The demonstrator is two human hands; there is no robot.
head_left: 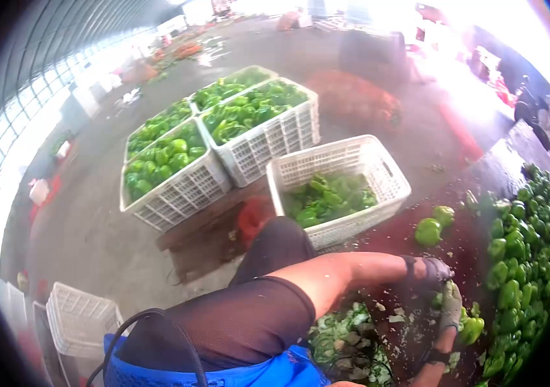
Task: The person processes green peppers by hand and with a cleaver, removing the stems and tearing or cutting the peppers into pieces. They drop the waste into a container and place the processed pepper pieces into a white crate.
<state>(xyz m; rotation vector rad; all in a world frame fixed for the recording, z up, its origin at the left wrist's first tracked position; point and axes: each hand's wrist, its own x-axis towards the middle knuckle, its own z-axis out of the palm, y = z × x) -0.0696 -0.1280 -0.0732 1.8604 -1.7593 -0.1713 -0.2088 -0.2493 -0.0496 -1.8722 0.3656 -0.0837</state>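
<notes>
My left hand [436, 269], in a greyish glove with a dark band at the wrist, is closed near my right hand; what its fingers hold is hidden. My right hand [450, 304], in a pale stained glove, is curled against a green bell pepper [472, 330], partly covering it. The fingertips of both hands nearly meet. Two more green peppers [428, 232] lie beyond my left hand on the dark red surface. Scattered pale scraps [397, 316] surround the hands, and a heap of cut trimmings [346, 338] sits below my left forearm.
Many green peppers [514, 277] are piled along the right. A white plastic crate [346, 222], partly filled with peppers, stands beyond my knee. Several fuller crates [265, 151] stand behind it. Stacked white crates [84, 316] are at lower left, and an orange mesh sack [352, 97] lies behind.
</notes>
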